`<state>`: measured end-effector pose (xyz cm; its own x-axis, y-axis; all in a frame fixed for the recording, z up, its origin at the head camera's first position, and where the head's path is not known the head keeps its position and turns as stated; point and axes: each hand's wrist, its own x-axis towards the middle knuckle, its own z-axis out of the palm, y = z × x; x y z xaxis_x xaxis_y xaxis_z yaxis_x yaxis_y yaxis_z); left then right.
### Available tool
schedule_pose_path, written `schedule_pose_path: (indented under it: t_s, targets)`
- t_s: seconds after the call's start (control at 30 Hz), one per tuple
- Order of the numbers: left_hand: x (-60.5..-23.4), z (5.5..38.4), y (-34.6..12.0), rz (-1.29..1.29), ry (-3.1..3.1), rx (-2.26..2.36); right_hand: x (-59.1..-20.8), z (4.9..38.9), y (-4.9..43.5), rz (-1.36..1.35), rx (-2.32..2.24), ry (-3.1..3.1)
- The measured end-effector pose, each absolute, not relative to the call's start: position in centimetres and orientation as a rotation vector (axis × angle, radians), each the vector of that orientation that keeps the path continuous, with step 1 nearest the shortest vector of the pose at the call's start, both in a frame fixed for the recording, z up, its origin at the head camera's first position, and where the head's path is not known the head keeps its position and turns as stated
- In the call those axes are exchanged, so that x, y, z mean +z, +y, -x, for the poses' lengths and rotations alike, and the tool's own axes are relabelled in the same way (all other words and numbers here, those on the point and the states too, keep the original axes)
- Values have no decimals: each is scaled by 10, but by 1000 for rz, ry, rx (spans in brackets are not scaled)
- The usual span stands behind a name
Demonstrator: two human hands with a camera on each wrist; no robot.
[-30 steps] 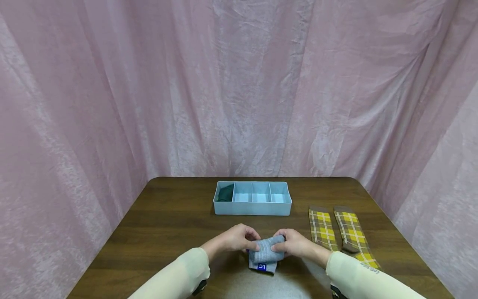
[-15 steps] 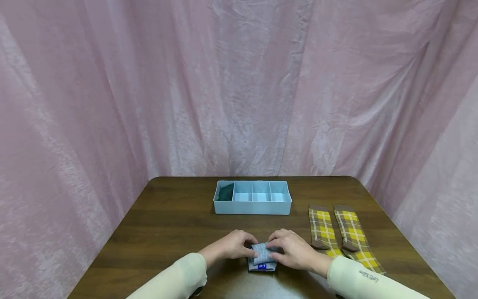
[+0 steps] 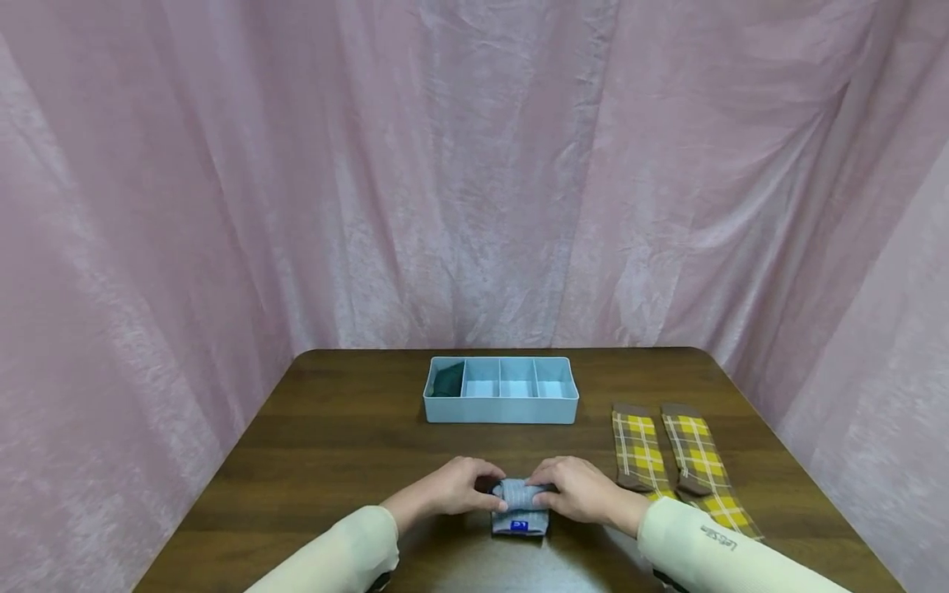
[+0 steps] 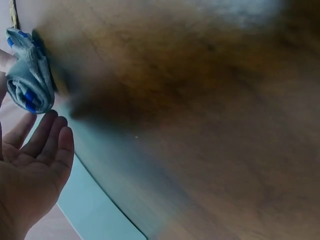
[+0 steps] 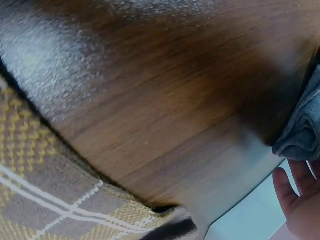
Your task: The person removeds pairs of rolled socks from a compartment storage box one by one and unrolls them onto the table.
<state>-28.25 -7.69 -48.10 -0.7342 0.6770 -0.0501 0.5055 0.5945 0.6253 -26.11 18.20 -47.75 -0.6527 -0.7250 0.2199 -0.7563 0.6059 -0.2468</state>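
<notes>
Pinching the partly rolled grey sock (image 3: 521,496) on the near side of the blue divided organizer (image 3: 500,411), left hand (image 3: 458,486) and right hand (image 3: 582,492) fingers grasping opposite ends, probably to prevent unrolling.

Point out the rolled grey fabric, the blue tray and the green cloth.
Rolled grey fabric (image 3: 520,494): head view, top of roll.
Blue tray (image 3: 500,411): head view, front wall.
Green cloth (image 3: 448,381): head view, visible middle.
</notes>
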Motion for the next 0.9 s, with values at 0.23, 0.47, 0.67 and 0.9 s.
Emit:
schedule_pose_path:
  t_s: [0.23, 0.47, 0.67, 0.9]
  targets:
    - [-485, 279, -82, -936, 2558, 924, -475, 265, 183, -1144, 616, -2822]
    - [-490, 277, -84, -927, 2612, 998, -473, 268, 180, -1059, 772, -2874]
    - [-490, 274, -87, -896, 2650, 1074, -472, 271, 180, -1012, 834, -2903]
    - [-489, 272, -89, -829, 2650, 1092, -474, 275, 179, -981, 863, -2916]
